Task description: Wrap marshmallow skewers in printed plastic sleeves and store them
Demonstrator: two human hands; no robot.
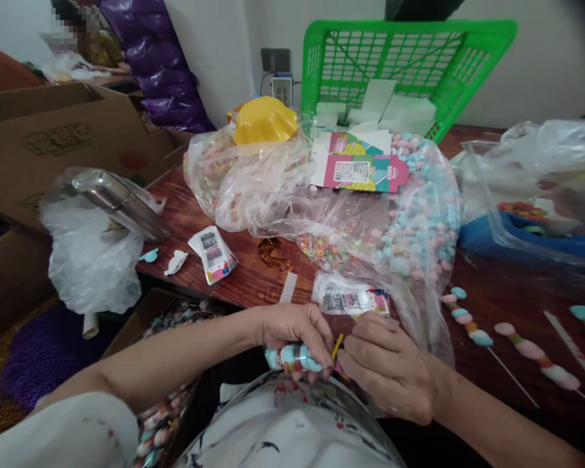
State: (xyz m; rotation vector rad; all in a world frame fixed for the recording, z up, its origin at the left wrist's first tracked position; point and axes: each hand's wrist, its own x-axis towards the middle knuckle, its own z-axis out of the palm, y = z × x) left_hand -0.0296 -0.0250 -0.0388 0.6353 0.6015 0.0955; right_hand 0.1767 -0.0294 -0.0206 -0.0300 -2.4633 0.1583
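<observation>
My left hand is closed around a clear-wrapped candy skewer with blue, white and orange pieces, held close to my body. Just right of it, my right hand is closed, its thumb and fingers pinched at the gathered end of the wrapper, where a yellow twist tie sticks up between the hands. Behind the hands lie a stack of printed labels and a white strip. Unwrapped candy skewers rest on the table to the right.
Bags of pastel candy cover the table's middle, with a printed box on top. A green basket stands behind. At left are a steel flask, a cardboard box and more labels. Another person sits at the far left.
</observation>
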